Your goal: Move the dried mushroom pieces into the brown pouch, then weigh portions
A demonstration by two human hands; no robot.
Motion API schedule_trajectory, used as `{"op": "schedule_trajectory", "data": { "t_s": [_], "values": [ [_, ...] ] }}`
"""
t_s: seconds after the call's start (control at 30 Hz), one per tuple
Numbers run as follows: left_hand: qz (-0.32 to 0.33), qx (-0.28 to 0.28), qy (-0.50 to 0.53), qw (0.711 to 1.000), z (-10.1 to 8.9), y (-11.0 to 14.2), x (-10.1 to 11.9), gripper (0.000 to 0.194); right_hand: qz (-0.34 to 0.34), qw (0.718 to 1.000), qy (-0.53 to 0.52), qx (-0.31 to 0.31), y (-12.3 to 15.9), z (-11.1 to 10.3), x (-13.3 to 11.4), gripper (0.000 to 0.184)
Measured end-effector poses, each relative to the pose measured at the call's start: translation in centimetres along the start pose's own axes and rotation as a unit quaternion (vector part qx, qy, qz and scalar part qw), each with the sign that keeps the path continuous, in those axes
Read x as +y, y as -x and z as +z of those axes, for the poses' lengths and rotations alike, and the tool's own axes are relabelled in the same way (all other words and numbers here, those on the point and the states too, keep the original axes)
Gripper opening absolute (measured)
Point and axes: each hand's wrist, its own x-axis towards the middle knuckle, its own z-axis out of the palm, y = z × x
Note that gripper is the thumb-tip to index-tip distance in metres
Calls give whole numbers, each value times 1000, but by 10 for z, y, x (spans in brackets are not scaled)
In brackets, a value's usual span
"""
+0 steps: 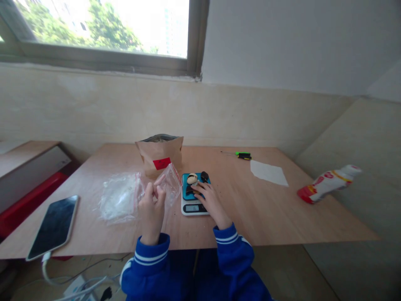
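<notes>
My left hand (152, 213) is closed, pinching the edge of a clear zip bag (173, 184) that stands up beside it. To its right is a small kitchen scale (194, 209) with a blue top and a grey display, whose digits are too small to read surely. On the scale lie a pale rounded piece (192, 179) with a dark stripe and a dark piece (204, 176); more dark bits are partly under my fingers. My right hand (210, 198) reaches over the scale from the right, fingers stretched out and apart, its fingertips at these pieces.
An open brown paper pouch (161, 152) with a red label stands behind. Flat clear bags (119, 198) and a phone (54, 225) on a cable lie left. Screwdrivers (242, 155), white paper (268, 172) and a red-and-white bottle (328, 184) are right.
</notes>
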Motion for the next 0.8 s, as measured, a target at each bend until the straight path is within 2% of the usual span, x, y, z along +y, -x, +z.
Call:
{"op": "schedule_trajectory", "data": {
  "t_s": [0.17,0.3,0.43,0.57,0.63,0.77,0.8],
  "values": [
    [-11,-27,10,1000,1,10,-1,21,-4,997,-56,50,3,2,7,26],
    [-13,-28,20,999,0,17,0,22,11,994,-95,60,7,-3,6,27],
    [-17,-27,26,999,-2,20,0,27,42,985,-142,94,9,-9,0,27],
    [-37,-47,43,997,0,21,-2,20,71,961,-230,132,7,-20,-16,21],
    [-39,-60,46,996,1,22,-3,18,103,930,-320,149,5,-28,-30,18],
    [-40,-84,43,995,4,24,-4,18,186,804,-548,133,3,-41,-66,34],
    [-40,-89,40,994,5,25,-3,19,199,782,-578,118,3,-42,-73,38]
  ]
}}
